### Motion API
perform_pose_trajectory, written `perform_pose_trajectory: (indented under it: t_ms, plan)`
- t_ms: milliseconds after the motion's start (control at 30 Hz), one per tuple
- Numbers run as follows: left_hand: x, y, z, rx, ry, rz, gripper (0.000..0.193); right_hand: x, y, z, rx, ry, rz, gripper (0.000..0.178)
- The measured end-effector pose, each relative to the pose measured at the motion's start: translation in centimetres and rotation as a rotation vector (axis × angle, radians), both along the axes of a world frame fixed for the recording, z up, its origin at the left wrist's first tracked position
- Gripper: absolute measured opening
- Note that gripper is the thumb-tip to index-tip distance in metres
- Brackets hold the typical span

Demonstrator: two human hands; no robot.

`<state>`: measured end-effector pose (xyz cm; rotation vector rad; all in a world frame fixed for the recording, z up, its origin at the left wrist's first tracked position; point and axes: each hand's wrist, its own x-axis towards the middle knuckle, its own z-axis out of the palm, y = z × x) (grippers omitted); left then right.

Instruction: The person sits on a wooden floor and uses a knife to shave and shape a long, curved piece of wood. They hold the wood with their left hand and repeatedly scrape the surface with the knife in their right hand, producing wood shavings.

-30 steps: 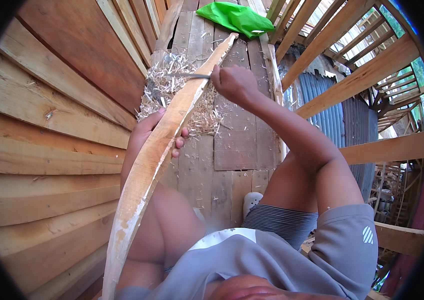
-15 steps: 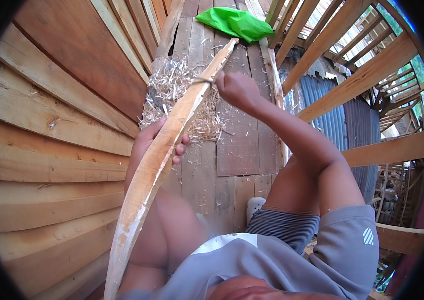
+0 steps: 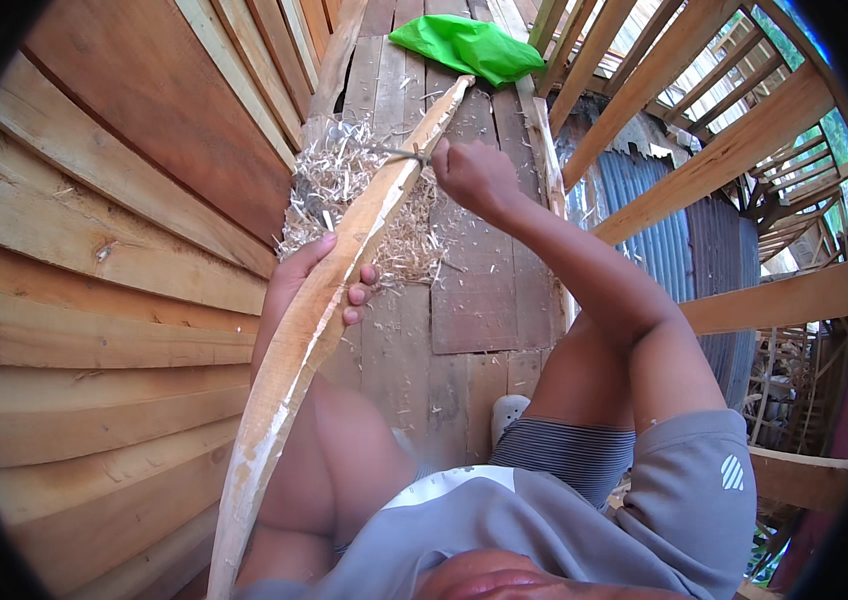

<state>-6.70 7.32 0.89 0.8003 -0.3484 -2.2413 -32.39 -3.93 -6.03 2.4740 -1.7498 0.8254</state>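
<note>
A long, curved piece of wood (image 3: 359,225) runs from the lower left up toward the far end of the floor, tan with a whitish, rough edge. From beneath, my left hand (image 3: 296,272) grips it around its middle, thumb on one side and fingertips on the other. My right hand (image 3: 474,178) is closed in a fist round the handle of a knife (image 3: 394,153), and the fingers hide that handle. The thin, dark blade lies across the wood near its narrow far end.
Pale wood shavings (image 3: 329,185) are heaped on the plank floor (image 3: 479,310) under the workpiece. A bright green plastic bag (image 3: 469,48) lies at the far end. Overlapping boards form a wall (image 3: 104,250) on the left. Wooden railing (image 3: 714,150) and corrugated metal sheets (image 3: 659,215) stand to the right.
The knife blade has turned a little and now shows further out past the left side of the wood. My left hand keeps its grip in nearly the same place.
</note>
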Motion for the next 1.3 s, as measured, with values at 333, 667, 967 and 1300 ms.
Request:
perform_pose_trajectory:
  t_ms: [333, 667, 967, 1300]
  plan:
    - [0.1, 0.7, -0.3, -0.017, 0.038, -0.048, 0.043, -1.0, 1.7, 0.9, 0.033, 0.165, 0.211, 0.047]
    - [0.0, 1.1, -0.1, 0.020, 0.115, -0.030, 0.045, -4.9, -1.6, -0.9, 0.106, -0.017, -0.246, 0.057]
    - [-0.5, 0.5, -0.3, 0.027, 0.022, -0.101, 0.045, -3.2, -0.4, 0.2, 0.107, -0.015, -0.156, 0.056]
    - [0.3, -0.3, -0.9, 0.035, 0.085, -0.080, 0.046, -1.1, 0.8, 2.7, 0.213, 0.109, -0.187, 0.058]
